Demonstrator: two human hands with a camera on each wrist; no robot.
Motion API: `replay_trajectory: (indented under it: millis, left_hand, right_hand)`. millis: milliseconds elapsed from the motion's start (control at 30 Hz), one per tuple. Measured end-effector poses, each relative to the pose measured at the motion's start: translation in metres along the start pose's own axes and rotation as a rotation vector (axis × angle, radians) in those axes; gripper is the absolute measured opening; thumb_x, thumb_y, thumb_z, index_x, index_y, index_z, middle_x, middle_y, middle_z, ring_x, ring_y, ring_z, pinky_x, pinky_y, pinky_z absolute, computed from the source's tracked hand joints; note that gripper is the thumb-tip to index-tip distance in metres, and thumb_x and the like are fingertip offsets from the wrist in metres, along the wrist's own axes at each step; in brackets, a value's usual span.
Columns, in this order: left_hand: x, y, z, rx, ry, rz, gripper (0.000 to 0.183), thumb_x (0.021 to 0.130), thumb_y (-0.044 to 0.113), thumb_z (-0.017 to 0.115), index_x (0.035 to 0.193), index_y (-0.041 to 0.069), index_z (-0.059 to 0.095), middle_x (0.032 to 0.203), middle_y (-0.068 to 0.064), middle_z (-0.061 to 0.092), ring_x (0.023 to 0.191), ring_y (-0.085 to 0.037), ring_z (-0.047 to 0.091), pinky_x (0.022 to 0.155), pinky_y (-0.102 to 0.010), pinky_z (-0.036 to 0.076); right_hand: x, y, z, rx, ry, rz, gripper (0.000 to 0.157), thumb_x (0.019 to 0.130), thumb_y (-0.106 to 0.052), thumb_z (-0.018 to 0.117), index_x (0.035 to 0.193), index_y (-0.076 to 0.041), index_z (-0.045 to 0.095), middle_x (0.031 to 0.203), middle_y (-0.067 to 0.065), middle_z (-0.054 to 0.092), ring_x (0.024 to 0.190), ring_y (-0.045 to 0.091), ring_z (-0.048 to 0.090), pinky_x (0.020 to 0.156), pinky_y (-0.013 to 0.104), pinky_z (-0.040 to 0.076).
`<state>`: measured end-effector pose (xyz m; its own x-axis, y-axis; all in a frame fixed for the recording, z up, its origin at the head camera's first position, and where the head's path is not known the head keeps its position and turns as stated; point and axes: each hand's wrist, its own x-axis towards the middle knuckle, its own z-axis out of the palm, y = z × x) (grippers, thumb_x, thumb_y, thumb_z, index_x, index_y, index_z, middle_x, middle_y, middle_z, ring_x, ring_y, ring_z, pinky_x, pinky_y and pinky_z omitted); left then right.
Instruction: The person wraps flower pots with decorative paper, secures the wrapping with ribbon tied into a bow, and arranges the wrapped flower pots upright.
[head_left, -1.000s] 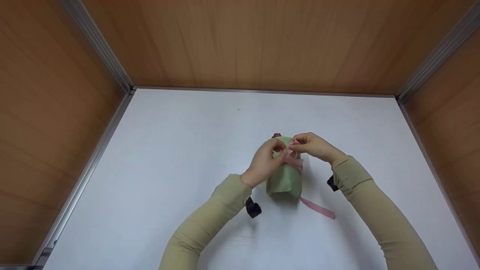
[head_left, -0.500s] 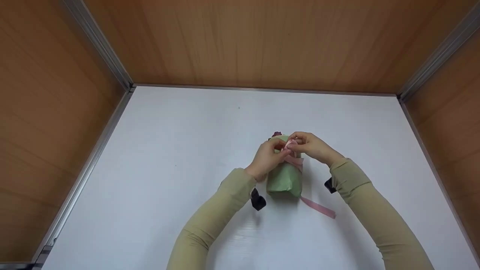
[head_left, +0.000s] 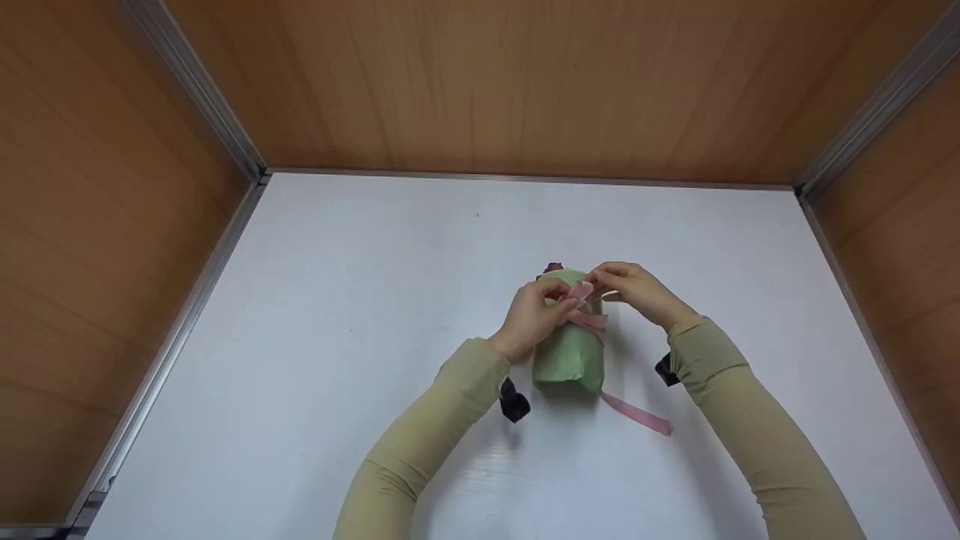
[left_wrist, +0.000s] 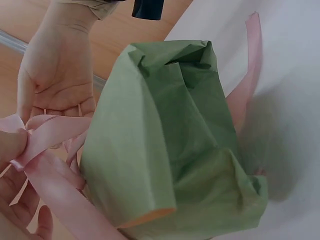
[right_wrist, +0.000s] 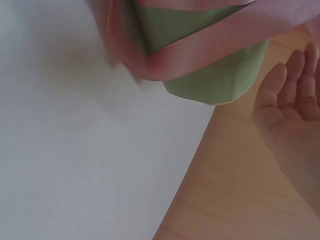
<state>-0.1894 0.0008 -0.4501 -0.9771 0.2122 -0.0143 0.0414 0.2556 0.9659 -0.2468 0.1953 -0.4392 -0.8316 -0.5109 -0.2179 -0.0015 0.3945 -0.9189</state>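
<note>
A bouquet in green wrapping paper (head_left: 568,356) lies on the white tabletop, a dark red flower (head_left: 553,266) showing at its far end. Pink ribbon (head_left: 589,321) goes round the wrap. My left hand (head_left: 529,319) pinches a folded piece of ribbon (left_wrist: 52,131) above the paper, between thumb and fingers. Just to the right is my right hand (head_left: 634,289), its fingertips close to the ribbon loop. In the right wrist view its fingers (right_wrist: 287,85) are loosely bent with nothing seen in them, and the thumb is hidden.
A loose ribbon tail (head_left: 637,415) runs out from the near end of the bouquet onto the table (head_left: 375,300). Wooden panels (head_left: 525,90) in metal framing stand at the back and both sides. Black wrist cameras (head_left: 514,401) hang below the sleeves.
The right hand has loosened its fingers from the ribbon and drawn slightly right, so the pink loop shows. The left hand came a little inward first and keeps its pinch. The bouquet stays put.
</note>
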Motion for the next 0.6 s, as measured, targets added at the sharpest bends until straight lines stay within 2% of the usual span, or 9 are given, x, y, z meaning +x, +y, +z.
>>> replay_trajectory:
  millis: [133, 300, 467, 600]
  left_hand:
    - [-0.001, -0.001, -0.001, -0.021, -0.015, 0.004, 0.012, 0.090, 0.020, 0.065, 0.094, 0.009, 0.068, 0.096, 0.001, 0.061, 0.091, -0.010, 0.052, 0.071, -0.019, 0.048]
    - [-0.003, -0.002, -0.001, -0.063, -0.045, 0.014, 0.014, 0.090, 0.021, 0.065, 0.097, 0.008, 0.067, 0.098, 0.001, 0.064, 0.093, -0.009, 0.056, 0.078, -0.021, 0.051]
    - [-0.003, -0.005, 0.000, -0.049, -0.047, 0.046, 0.017, 0.090, 0.022, 0.064, 0.098, 0.007, 0.067, 0.098, -0.001, 0.065, 0.092, -0.008, 0.056, 0.079, -0.021, 0.051]
    - [-0.002, -0.009, 0.000, -0.006, -0.025, 0.048, 0.015, 0.091, 0.018, 0.063, 0.099, 0.006, 0.068, 0.099, -0.003, 0.063, 0.090, -0.010, 0.054, 0.071, -0.017, 0.048]
  right_hand:
    - [0.004, 0.002, 0.001, -0.098, 0.021, 0.020, 0.028, 0.096, -0.023, 0.055, 0.112, 0.000, 0.062, 0.105, 0.003, 0.062, 0.101, 0.017, 0.054, 0.097, 0.044, 0.043]
    - [0.011, -0.001, 0.004, -0.175, -0.016, 0.006, 0.026, 0.093, -0.018, 0.060, 0.111, 0.000, 0.065, 0.109, 0.010, 0.064, 0.102, 0.019, 0.055, 0.096, 0.041, 0.045]
    - [0.013, -0.004, 0.003, -0.222, -0.091, 0.037, 0.021, 0.089, -0.011, 0.062, 0.101, 0.004, 0.069, 0.090, -0.002, 0.066, 0.086, 0.013, 0.053, 0.084, 0.035, 0.046]
    - [0.013, -0.003, 0.004, -0.239, -0.188, 0.072, 0.011, 0.084, -0.005, 0.062, 0.080, -0.001, 0.071, 0.070, -0.009, 0.057, 0.072, 0.012, 0.047, 0.071, 0.030, 0.043]
